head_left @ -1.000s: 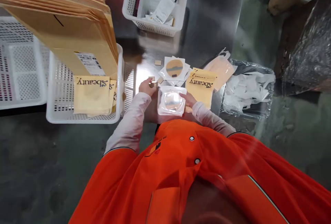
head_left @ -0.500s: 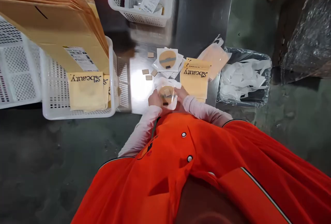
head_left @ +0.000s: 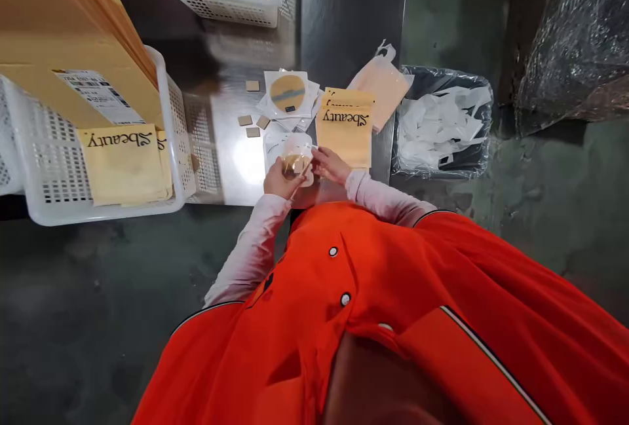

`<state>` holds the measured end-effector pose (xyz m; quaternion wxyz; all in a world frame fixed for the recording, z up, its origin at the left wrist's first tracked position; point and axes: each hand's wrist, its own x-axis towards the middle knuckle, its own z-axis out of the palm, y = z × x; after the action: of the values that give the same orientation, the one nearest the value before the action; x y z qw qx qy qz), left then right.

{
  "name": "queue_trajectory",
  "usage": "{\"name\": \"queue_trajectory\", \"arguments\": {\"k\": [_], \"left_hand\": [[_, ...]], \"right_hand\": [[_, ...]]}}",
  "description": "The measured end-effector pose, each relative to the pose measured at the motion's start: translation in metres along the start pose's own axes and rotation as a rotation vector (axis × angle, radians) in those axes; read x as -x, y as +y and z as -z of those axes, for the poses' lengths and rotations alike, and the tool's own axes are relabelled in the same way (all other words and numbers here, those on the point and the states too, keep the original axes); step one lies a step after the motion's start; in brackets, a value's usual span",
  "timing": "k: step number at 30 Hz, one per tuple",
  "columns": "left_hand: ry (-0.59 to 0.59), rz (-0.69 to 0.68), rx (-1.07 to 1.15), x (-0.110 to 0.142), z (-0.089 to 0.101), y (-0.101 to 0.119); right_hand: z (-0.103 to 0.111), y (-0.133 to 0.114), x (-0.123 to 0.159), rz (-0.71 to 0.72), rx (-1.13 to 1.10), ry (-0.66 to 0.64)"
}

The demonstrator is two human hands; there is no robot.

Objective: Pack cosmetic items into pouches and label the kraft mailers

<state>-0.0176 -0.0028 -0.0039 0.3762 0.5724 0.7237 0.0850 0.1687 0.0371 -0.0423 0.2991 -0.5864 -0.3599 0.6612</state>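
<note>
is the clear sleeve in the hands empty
Not empty: a tan piece shows through the clear sleeve, held between the left hand and right hand.

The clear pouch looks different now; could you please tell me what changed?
The clear pouch no longer lies flat on the steel table: the left hand and right hand have lifted it and hold it together. The tan squares and yellow Beauty pouch stayed put.
</note>
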Motion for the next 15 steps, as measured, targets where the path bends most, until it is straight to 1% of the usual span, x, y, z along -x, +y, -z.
{"name": "queue_trajectory", "arguments": {"k": [1,3,5,6,8,11,13,15], "left_hand": [[0.018,0.012,0.026,-0.003,0.0,-0.003],[0.045,0.034,0.035,-0.008,-0.002,-0.002],[0.046,-0.004,0.021,-0.014,-0.009,0.008],[0.04,-0.031,0.007,-0.018,-0.014,0.015],[0.027,-0.081,-0.024,-0.027,-0.025,0.031],[-0.004,-0.131,-0.07,-0.04,-0.039,0.047],[-0.013,-0.151,-0.1,-0.046,-0.045,0.051],[0.002,-0.148,-0.126,-0.048,-0.048,0.051]], "right_hand": [[0.02,-0.004,0.001,0.049,0.132,-0.029],[0.055,-0.011,-0.001,0.167,0.536,-0.125],[0.076,-0.014,-0.007,0.254,0.927,-0.257],[0.081,-0.015,-0.011,0.277,1.069,-0.318],[0.08,-0.015,-0.017,0.313,1.261,-0.384],[0.069,-0.016,-0.024,0.34,1.428,-0.417],[0.064,-0.015,-0.024,0.364,1.522,-0.456],[0.066,-0.014,-0.02,0.437,1.598,-0.48]]}}
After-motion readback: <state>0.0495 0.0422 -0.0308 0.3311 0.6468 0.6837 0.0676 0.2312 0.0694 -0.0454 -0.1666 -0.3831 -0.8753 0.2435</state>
